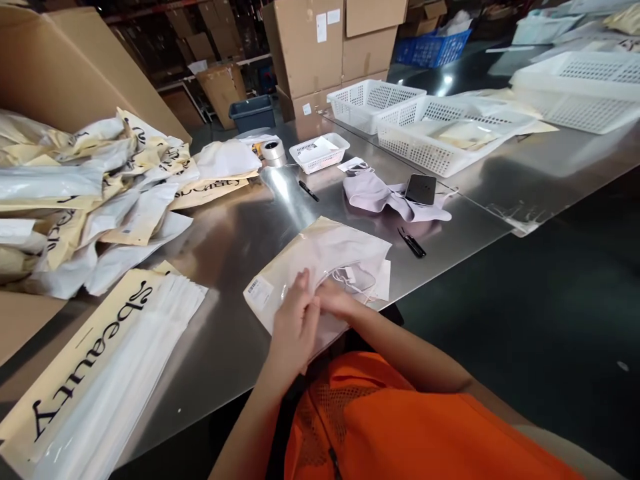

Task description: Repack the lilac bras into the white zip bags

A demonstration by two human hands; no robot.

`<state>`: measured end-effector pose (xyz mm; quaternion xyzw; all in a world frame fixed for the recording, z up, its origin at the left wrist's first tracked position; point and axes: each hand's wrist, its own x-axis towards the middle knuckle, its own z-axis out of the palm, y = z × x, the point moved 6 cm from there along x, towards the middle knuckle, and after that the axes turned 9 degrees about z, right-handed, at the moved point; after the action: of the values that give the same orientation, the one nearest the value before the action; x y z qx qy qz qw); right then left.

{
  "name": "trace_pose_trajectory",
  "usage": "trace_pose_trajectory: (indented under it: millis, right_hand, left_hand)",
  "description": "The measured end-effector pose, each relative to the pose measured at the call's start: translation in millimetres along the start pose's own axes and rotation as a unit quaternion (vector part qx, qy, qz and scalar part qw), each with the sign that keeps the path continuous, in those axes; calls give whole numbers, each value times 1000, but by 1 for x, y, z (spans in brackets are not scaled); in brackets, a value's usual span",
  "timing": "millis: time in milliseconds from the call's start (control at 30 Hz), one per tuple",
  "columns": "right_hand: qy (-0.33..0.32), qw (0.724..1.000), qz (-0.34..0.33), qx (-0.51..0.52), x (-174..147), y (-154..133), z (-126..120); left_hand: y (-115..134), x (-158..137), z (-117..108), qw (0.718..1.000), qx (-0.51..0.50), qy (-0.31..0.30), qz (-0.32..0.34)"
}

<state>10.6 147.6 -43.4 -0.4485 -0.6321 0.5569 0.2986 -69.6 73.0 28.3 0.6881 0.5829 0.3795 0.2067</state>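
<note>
A white-fronted, yellowish-backed packaging bag (335, 243) lies at the table's near edge with a barcode label (259, 292) on its left corner. My left hand (295, 323) is closed on the bag's front film, its fingers pointing away from me. Right beside it, my right hand (336, 299) is closed at the bag's mouth, its fingertips partly hidden behind the left hand. A white tag with a cord (345, 273) shows by the opening, and a white card (383, 280) sticks out at the right.
Packed bags (100, 193) heap in a carton at left, near a stack of "beauty" bags (100, 360). Beyond my hands are a pen (309, 191), tape roll (273, 152), small basket (320, 153), lilac garment (367, 192), phone (421, 189), black snips (411, 243) and white baskets (425, 143).
</note>
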Motion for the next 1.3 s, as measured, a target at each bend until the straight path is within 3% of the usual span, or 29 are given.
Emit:
trace_pose_trajectory:
  millis: [67, 133, 200, 267, 367, 467, 600, 700, 767, 867, 933, 1000, 1067, 1133, 1200, 1300]
  right_hand:
    - [18, 1000, -9, -16, -15, 1, -22]
    - [84, 994, -25, -67, -35, 7, -61]
    - [143, 964, -67, -215, -54, 16, -96]
    - [93, 928, -101, -347, -66, 36, -108]
    - [-4, 903, -130, -409, -83, 73, -101]
    - [13, 918, -132, -373, -100, 89, -93]
    - [28, 956, -112, -268, -107, 66, -82]
    - [124, 988, -4, -93, -81, 45, -83]
    - [124, 991, 46, -4, -52, 35, -74]
    - [28, 993, 2, -114, -12, 15, -51]
    - [-8, 976, -40, -215, -3, 6, -46]
    - [-19, 967, -53, -248, -8, 0, -51]
    - [1, 966, -29, -258, -22, 0, -62]
    - [0, 965, 27, -260, -40, 5, -67]
    - [-82, 968, 97, -216, -59, 16, -55]
    - [-280, 942, 174, -66, -89, 27, -11]
  left_hand:
    - [-11, 1, -21, 996, -45, 47, -59]
    - [-18, 0, -36, 991, -70, 71, -87]
    - [-20, 0, -43, 989, -83, 79, -91]
    - [-21, 3, -43, 989, -92, 82, -86]
    - [-21, 10, -40, 986, -101, 107, -82]
    - [-23, 13, -41, 980, -103, 144, -90]
    - [-22, 13, -39, 987, -66, 123, -77]
    - [-17, 13, -30, 996, -32, 69, -38]
    - [-11, 12, -23, 999, -4, 35, 5]
    - [-2, 3, -13, 994, 46, -38, 94]
    - [-4, -15, -17, 989, 73, -41, 124]
    - [-18, -41, -34, 990, 110, 42, 76]
    - [-43, -76, -51, 982, 129, 125, -61]
    - [-70, -111, -46, 965, 42, 115, -233]
    - [-83, -136, -17, 920, -159, 55, -353]
    - [-75, -137, 21, 814, -416, 40, -403]
